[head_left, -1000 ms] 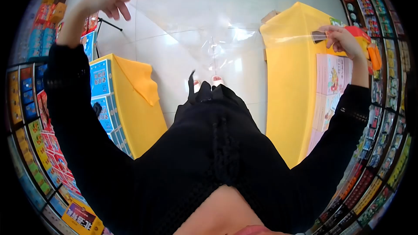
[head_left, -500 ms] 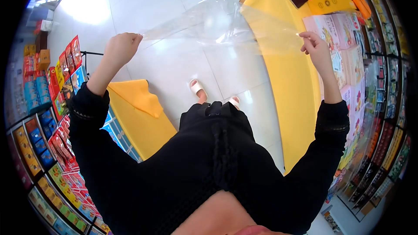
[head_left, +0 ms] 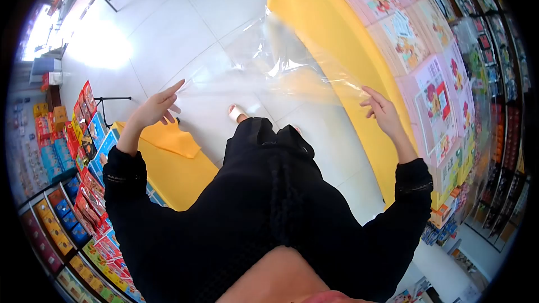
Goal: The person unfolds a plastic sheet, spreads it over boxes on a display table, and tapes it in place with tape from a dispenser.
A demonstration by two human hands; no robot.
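Observation:
A clear plastic sheet (head_left: pixel 281 70) spans the space between my two hands, creased and shiny in its middle. Its left end meets the fingertips of my left hand (head_left: pixel 157 108), which pinches it with the index finger stretched out and the lower fingers loosely apart. On the other side, my right hand (head_left: pixel 382 109) pinches the sheet's right end at the fingertips, its other fingers curled. Both hands are at similar height in view. Through the sheet show floor tiles and part of a yellow-covered table (head_left: pixel 331 39).
Pink printed boxes (head_left: pixel 432 106) are stacked along the right table. A lower yellow-covered stand (head_left: pixel 179 174) is at left, beside red packets (head_left: pixel 87 101) and a black stand leg (head_left: pixel 115 99). Packed shelves line both sides. Pale tiled floor (head_left: pixel 163 28) lies ahead.
The view has turned rightward, showing more of the pink boxes. Both hands have come lower in view and nearer each other, with the sheet still between them. The left fingers have spread since half a second ago.

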